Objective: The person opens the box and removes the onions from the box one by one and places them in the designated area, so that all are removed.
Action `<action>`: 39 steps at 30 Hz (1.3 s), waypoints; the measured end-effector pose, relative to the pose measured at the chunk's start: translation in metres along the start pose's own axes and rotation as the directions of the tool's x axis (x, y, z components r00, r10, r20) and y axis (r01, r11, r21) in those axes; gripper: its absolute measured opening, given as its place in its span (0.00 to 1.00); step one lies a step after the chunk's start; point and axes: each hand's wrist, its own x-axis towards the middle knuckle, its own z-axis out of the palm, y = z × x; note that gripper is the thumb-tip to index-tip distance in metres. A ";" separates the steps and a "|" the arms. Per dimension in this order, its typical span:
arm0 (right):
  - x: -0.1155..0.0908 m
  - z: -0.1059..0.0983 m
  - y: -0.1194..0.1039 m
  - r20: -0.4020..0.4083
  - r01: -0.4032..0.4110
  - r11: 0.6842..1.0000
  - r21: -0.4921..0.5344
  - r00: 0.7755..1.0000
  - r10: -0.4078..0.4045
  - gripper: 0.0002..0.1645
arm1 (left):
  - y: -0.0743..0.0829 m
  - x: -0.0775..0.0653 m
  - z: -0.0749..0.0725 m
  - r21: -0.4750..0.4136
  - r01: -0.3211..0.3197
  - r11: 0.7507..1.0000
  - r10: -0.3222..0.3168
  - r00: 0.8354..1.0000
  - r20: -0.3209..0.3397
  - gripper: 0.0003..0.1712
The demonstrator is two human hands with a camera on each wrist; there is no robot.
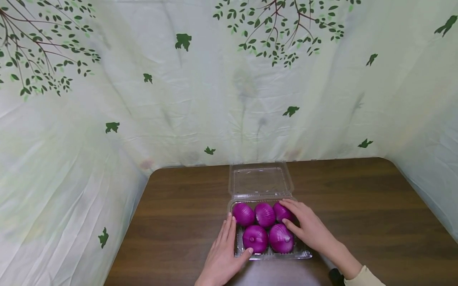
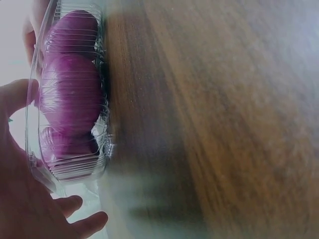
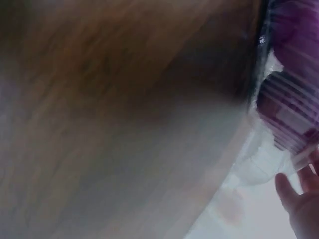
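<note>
A clear plastic clamshell container (image 1: 273, 256) lies with its lid tipped back and several purple onions in it. Three onions form the far row and two the near row. My right hand (image 1: 309, 226) reaches in from the right, its fingers and thumb around the far-right onion (image 1: 280, 211) and partly covering it. Along the container's left side rests my left hand (image 1: 223, 254), fingers straight and thumb at the near-left onion (image 1: 255, 239). In the left wrist view, the ribbed container wall (image 2: 75, 172) stands beside that hand's spread fingers.
The container sits on a brown wooden table (image 1: 186, 214). Its transparent lid (image 1: 261, 180) lies toward the table's far edge. Behind hangs a pale curtain (image 1: 214, 99) printed with leaves and birds. A dark object (image 1: 335, 277) shows near the right sleeve.
</note>
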 end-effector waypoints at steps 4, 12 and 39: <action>0.004 -0.003 0.005 0.019 0.031 0.999 -0.041 0.999 -0.030 0.33 | 0.000 0.001 0.000 -0.004 -0.002 1.000 0.002 1.000 0.007 0.57; 0.017 -0.017 0.011 0.199 0.069 0.996 -0.051 0.978 -0.057 0.33 | 0.000 0.000 -0.001 -0.009 0.003 1.000 -0.003 1.000 -0.005 0.57; 0.019 -0.014 0.016 0.238 0.121 0.992 -0.019 0.965 -0.113 0.48 | 0.001 0.000 0.001 -0.016 0.012 1.000 -0.012 1.000 0.011 0.58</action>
